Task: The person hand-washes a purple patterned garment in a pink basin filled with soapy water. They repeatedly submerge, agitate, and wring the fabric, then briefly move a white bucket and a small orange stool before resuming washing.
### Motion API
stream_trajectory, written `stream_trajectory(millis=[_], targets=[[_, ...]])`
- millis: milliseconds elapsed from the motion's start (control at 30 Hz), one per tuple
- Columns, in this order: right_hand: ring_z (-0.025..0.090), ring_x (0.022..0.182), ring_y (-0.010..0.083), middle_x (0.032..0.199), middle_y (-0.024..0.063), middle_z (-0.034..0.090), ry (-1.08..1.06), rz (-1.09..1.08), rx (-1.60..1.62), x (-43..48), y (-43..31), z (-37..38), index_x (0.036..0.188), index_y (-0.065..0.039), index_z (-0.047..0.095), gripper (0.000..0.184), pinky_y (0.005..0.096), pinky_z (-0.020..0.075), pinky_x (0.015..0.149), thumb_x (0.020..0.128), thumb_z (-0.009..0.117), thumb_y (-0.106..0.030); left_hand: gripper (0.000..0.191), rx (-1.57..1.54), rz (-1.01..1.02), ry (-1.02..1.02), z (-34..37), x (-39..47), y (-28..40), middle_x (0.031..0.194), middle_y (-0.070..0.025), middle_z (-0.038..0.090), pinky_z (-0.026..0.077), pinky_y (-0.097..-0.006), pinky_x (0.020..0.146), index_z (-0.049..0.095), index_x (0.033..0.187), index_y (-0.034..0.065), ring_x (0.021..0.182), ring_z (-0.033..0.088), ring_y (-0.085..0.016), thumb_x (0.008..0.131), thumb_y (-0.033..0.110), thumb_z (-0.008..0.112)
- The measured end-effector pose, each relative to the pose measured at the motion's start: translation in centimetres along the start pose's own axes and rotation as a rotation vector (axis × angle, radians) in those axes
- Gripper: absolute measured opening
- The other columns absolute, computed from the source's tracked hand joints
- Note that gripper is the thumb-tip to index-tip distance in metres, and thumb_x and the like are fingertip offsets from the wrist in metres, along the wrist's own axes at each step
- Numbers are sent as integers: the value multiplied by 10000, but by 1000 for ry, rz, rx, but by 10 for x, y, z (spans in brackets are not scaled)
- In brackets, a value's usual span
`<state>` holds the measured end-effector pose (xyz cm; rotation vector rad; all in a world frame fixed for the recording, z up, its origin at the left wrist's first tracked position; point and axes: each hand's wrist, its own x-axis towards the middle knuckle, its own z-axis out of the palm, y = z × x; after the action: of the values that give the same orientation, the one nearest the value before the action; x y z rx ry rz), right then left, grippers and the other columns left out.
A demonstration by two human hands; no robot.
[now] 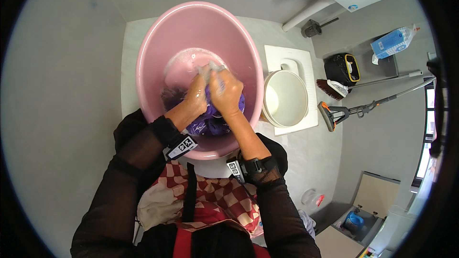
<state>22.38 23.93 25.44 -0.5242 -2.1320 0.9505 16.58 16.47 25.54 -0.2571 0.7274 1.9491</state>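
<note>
A large pink plastic basin (199,5) stands before me with soapy water inside it. Wet purple patterned cloth (202,125) lies in its near half, with a dark part at the left. My left hand (197,93) and my right hand (226,89) meet above the water, both wet with suds. Their fingers are closed on a bunched, foamy part of the cloth between them. The fingertips are partly hidden by foam and by the hands themselves.
Right of the basin, a white bucket (286,76) stands on a squat toilet (310,89). Beyond are a broom (337,87), a mop (331,114) and a black-lined bin (337,68). A clear plastic container (310,197) is at lower right, near an open cabinet (374,190). Walls rise left and ahead.
</note>
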Motion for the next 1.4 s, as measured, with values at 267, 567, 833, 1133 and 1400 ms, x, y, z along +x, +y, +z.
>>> stream_trajectory(millis=[267,567,833,1133,1400], targets=[[578,602,352,682,194,576,138,-7,1,-10,-42,-5,725,-16,579,177,366,466,582,770,638,-177,239,327,1,0,-4,2,8,844,-35,638,500,-278,755,616,973,57,772,618,-128,872,266,561],[627,809,359,788,210,639,-438,548,-118,-2,27,-36,873,-109,693,331,430,468,762,808,552,-401,234,637,158,-108,16,-42,27,802,-45,619,490,-221,611,626,909,0,677,602,-102,859,225,580],[468,1182,266,1258,185,493,-547,204,399,-14,-21,-58,1321,-1,388,828,347,375,982,661,803,-279,318,1349,527,-400,0,-38,47,818,-114,614,460,-290,753,607,949,-28,791,587,-174,803,248,670],[635,800,161,898,122,654,-472,341,176,-25,-16,-83,943,-35,657,316,275,494,725,633,708,-14,579,1590,226,-469,-52,-38,25,933,-101,630,439,-341,807,532,1099,3,932,586,-209,687,341,760],[594,771,142,859,64,616,30,318,632,-30,-27,-130,924,-28,603,370,259,486,731,561,640,34,564,1884,219,-321,-81,-31,24,927,-141,648,446,-360,797,651,939,-15,866,595,-267,610,421,789]])
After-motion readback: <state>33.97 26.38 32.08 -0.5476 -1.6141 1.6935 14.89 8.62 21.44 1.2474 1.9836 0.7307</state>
